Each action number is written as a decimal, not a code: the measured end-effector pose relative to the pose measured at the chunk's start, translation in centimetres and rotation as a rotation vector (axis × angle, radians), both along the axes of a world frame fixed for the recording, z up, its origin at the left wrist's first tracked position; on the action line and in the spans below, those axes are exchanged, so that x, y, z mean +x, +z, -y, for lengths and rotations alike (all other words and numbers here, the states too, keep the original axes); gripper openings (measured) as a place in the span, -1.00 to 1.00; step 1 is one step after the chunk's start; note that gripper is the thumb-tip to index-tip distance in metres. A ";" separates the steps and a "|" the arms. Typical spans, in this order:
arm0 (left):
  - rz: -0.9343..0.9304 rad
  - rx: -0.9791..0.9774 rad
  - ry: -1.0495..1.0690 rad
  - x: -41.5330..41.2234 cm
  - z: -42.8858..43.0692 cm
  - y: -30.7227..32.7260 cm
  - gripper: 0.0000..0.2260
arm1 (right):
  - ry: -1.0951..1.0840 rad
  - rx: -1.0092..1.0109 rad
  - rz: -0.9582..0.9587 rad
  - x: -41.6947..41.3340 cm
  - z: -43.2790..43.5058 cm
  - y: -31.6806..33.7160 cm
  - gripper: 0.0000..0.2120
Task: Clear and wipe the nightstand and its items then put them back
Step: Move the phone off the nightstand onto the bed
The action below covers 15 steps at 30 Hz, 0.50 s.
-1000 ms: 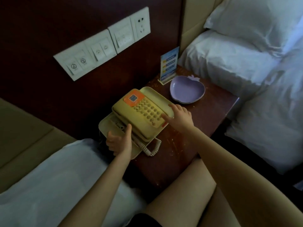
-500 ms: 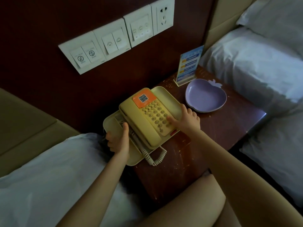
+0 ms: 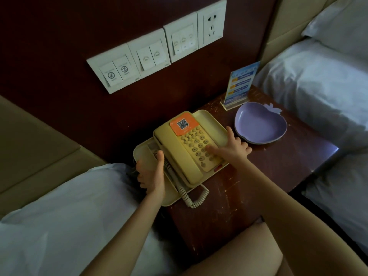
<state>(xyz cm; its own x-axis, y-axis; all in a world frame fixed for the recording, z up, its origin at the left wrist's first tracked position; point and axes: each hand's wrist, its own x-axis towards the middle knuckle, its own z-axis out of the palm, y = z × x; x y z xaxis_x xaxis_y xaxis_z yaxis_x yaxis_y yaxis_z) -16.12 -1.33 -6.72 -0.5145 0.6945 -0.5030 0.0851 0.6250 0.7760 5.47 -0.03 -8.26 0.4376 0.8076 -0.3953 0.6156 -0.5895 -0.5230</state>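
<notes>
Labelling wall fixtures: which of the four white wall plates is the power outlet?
The rightmost plate, highest in the frame: it has socket holes and no rockers. The three switch plates to its left all carry rocker switches.

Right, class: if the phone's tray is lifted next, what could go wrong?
Only the left hand grips the tray at its edge; the right hand lies flat on the phone, so a tilt could slide the phone off. The coiled cord spills over the tray's front edge and may snag. The purple dish beside the right hand could get knocked.
</notes>
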 end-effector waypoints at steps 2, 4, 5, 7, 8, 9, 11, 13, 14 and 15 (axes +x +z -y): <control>-0.013 0.012 -0.004 0.0 0.2 0.0 -0.23 | -0.024 0.004 -0.021 -0.1 0.0 0.2 0.03; -0.032 0.014 -0.010 -0.2 0.3 0.1 -0.24 | -0.039 0.011 -0.032 -0.4 0.2 0.4 0.01; -0.036 0.018 -0.010 -0.2 0.3 0.2 -0.25 | -0.045 0.018 -0.037 -0.5 0.3 0.5 0.00; -0.031 0.032 -0.002 -0.4 0.4 0.5 -0.27 | -0.047 0.030 -0.044 -0.8 0.5 0.9 -0.02; -0.024 0.042 0.007 -0.5 0.4 0.7 -0.28 | -0.042 0.035 -0.039 -0.8 0.6 1.1 -0.04; -0.018 0.055 0.016 -0.7 0.4 0.9 -0.28 | -0.038 0.039 -0.030 -0.9 0.8 1.3 -0.06; -0.023 0.079 0.017 -1.0 0.5 1.3 -0.29 | -0.045 0.046 -0.019 -1.3 1.3 1.6 -0.09; -0.042 0.095 0.008 -1.3 0.8 1.6 -0.29 | -0.060 0.065 -0.022 -1.7 1.8 1.8 -0.12; -0.046 0.103 0.007 -1.5 1.0 1.7 -0.29 | -0.059 0.076 -0.022 -2.0 2.1 2.0 -0.13; -0.046 0.111 0.005 -1.8 1.1 1.9 -0.28 | -0.055 0.085 -0.024 -2.2 2.5 2.1 -0.13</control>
<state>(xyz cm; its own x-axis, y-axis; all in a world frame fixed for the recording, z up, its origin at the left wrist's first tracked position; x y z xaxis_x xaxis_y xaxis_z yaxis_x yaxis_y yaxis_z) -17.90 -2.46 -4.86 -0.5385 0.7420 -0.3993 0.1194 0.5363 0.8355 3.24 -2.49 -6.15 0.4734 0.8135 -0.3377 0.5700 -0.5752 -0.5867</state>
